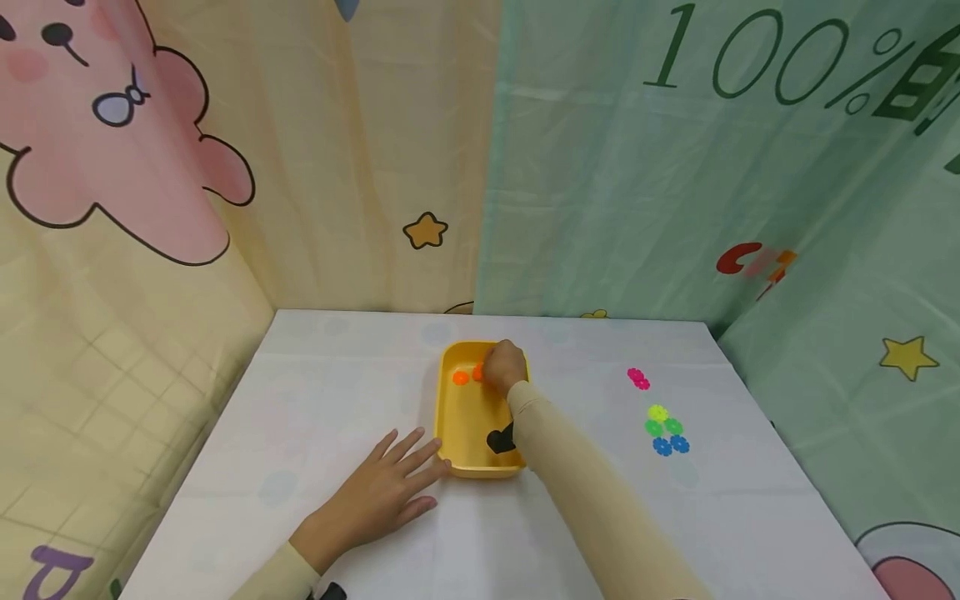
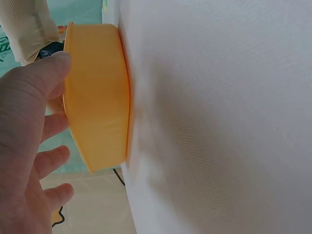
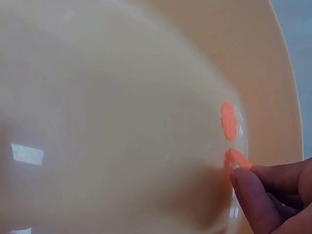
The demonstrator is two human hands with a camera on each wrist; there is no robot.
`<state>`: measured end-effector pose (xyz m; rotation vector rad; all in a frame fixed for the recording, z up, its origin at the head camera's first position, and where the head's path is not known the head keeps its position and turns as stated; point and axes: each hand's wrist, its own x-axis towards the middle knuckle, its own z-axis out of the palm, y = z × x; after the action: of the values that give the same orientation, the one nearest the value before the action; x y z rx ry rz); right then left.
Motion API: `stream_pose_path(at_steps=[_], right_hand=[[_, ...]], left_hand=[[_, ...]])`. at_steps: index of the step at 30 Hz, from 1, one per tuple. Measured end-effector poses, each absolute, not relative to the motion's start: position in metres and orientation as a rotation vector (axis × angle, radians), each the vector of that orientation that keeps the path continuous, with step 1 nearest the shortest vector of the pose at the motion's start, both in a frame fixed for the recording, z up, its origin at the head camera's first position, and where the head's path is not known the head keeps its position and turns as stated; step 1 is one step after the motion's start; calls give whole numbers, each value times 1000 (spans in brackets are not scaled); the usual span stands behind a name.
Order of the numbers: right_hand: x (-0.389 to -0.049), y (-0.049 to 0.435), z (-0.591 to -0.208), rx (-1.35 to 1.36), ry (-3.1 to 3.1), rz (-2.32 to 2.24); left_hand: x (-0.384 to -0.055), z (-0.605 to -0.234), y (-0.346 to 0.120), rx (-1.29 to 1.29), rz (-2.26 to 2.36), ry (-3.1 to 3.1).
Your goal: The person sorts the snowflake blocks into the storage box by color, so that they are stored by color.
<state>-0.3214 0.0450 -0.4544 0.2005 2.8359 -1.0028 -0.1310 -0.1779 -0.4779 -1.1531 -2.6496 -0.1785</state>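
Observation:
A yellow rectangular tray (image 1: 467, 429) stands on the white table. Inside its far end my right hand (image 1: 505, 365) pinches a small orange flower-shaped disc (image 3: 241, 159) between thumb and finger, tilted against the tray floor. Another orange disc (image 3: 229, 121) lies flat just beside it, to the left in the head view. My left hand (image 1: 382, 492) is at the tray's near left corner with fingers spread. In the left wrist view its thumb and a finger touch the rim of the tray (image 2: 97, 97), while the other fingers stand apart from it.
On the table right of the tray lie two pink discs (image 1: 638, 379), a yellow disc (image 1: 657, 412), two green discs (image 1: 654, 428) and two blue discs (image 1: 662, 447). Printed curtains (image 1: 375, 167) hang behind the table (image 1: 337, 367) and along its sides.

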Motion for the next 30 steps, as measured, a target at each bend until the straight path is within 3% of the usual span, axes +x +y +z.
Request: stream_pose_path(at_steps=[21,30], right_hand=[[-320,55,-462,139,2885,-893],[-328,55,-450,163,2809,-1145]], left_hand=[[-131,-479,-173,-1167,-145,-2658],[-132,-478,-177,-1149,-134,-2634]])
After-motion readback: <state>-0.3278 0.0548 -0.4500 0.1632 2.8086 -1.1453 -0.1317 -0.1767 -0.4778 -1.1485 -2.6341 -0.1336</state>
